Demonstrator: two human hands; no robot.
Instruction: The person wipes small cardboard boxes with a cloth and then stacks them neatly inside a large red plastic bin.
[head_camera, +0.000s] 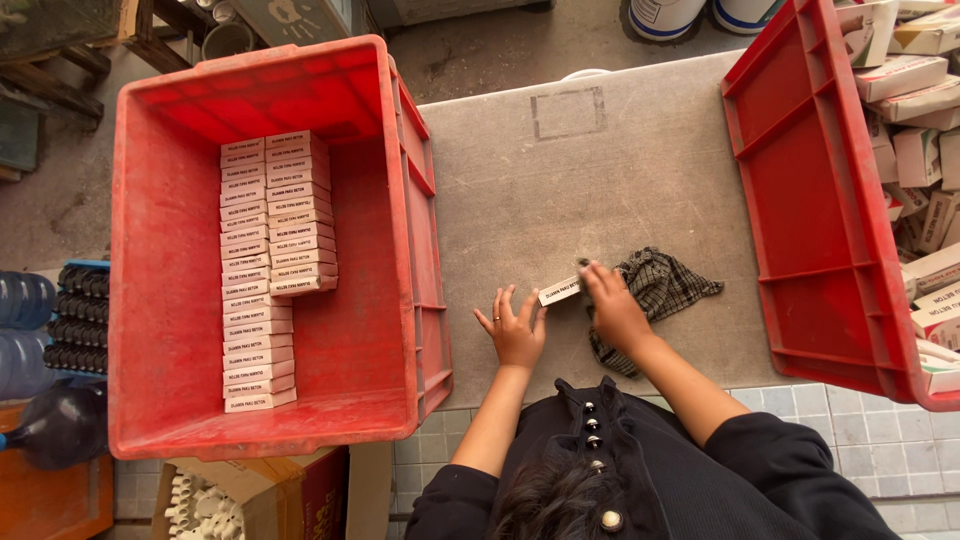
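**A:** Status on the hands?

**B:** Using the small white box (559, 291) on the grey table (600, 180) as reference. Right hand (613, 308) sits at the box's right end, fingertips on it; looks like a light pinch, but can't tell if it's a real grip or just contact. Left hand (515, 330) lies just left of and below the box, palm down, fingers spread flat on the table, holding nothing. Its fingertips are close to the box's left end; touching or not, can't tell.

**A:** Box orientation?

**B:** Lying flat, long side roughly left-right, slightly tilted, printed side up.

**A:** What's around it?

**B:** Checked cloth (655, 292) crumpled just right of the box, partly under the right hand and wrist. Left of the box, well apart: large red crate (160, 300) with matching white boxes (262, 275) packed side by side in two columns. The longer column runs nearly to the crate's near wall, the other stops about halfway. Rest of the crate floor is bare red.

**A:** And right side?

**B:** Second red crate (800, 200), well right of the box, past the cloth. Loose jumbled cartons (915, 100) inside, partly cut off by the frame edge.

**A:** Person?

**B:** Dark sleeves, both forearms reaching up toward the box from the near edge of the table.
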